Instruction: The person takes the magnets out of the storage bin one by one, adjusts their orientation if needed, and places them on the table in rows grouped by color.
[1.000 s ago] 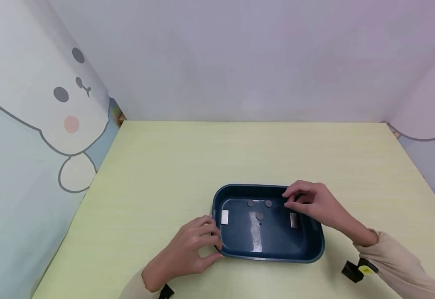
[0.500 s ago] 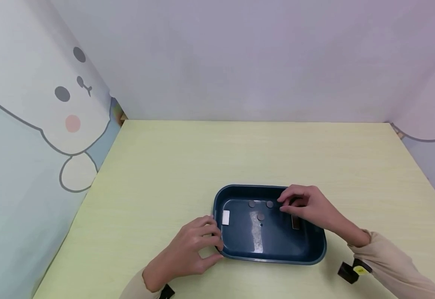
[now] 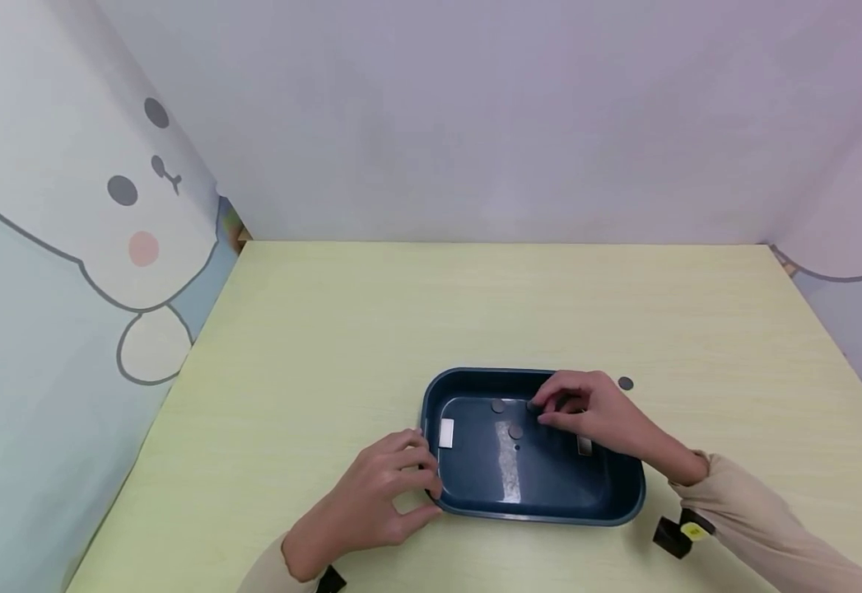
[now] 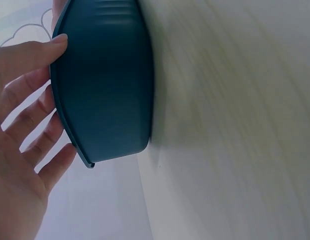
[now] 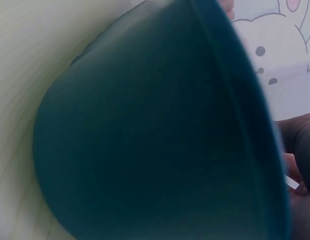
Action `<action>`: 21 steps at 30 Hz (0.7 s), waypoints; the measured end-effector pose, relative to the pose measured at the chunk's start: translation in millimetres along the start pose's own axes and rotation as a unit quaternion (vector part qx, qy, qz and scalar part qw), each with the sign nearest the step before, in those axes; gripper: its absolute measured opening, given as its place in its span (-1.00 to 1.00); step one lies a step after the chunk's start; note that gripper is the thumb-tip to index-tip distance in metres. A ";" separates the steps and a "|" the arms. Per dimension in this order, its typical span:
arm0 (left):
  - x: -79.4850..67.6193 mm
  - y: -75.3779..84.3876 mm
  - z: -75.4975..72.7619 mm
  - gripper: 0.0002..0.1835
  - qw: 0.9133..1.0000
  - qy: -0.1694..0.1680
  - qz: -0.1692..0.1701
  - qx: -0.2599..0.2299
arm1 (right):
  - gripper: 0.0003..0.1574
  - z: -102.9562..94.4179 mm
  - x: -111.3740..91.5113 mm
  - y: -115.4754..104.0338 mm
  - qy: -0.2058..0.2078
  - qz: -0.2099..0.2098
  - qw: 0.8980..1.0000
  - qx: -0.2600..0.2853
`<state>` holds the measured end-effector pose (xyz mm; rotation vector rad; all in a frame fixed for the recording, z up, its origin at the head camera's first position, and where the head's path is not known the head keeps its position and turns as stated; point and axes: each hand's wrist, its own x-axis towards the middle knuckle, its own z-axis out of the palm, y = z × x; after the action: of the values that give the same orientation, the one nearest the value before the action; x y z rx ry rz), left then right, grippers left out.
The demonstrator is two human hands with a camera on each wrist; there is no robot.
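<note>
My left hand (image 3: 382, 490) holds the left end of a dark blue plastic tray (image 3: 549, 517); in the left wrist view its thumb lies on the tray's rim (image 4: 56, 95) and the other fingers reach round it. My right hand (image 3: 594, 412) is over the tray's right half, its curled thumb and index finger pinching at a dark, round disc (image 3: 532, 406) near the back. Two more grey discs, one at the back (image 3: 498, 406) and one in the middle (image 3: 515, 431), lie flat on the tray's floor. The right wrist view shows mostly the tray's outer wall (image 5: 145, 140).
A silvery white rectangle (image 3: 446, 433) sits at the tray's left end, a similar one (image 3: 584, 445) partly under my right hand. Outside the tray, another dark disc (image 3: 626, 383) lies on the pale yellow table (image 3: 327, 329). Cartoon-printed cloth (image 3: 142, 247) stands along the left side.
My right hand has moved left and slightly down, from the tray's right part to the back right disc. The disc on the table behind that hand now shows. The left hand stays at the rim.
</note>
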<state>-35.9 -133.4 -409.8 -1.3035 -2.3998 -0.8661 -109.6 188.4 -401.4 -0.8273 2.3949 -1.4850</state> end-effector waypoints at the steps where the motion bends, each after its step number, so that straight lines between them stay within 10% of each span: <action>1: -0.2 0.0 0.1 -0.83 1.000 0.001 0.000 0.001 | -0.80 1.1 0.8 0.6 -0.002 -0.001 1.000 0.000; 21: 2.7 1.5 1.3 -0.84 1.000 -0.006 -0.003 0.003 | -0.75 13.8 7.4 11.9 -0.037 0.032 0.998 -0.040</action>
<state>-36.1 -130.1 -408.9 -1.3033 -2.4144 -0.8550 -113.7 177.8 -417.5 -0.7992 2.4169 -1.3190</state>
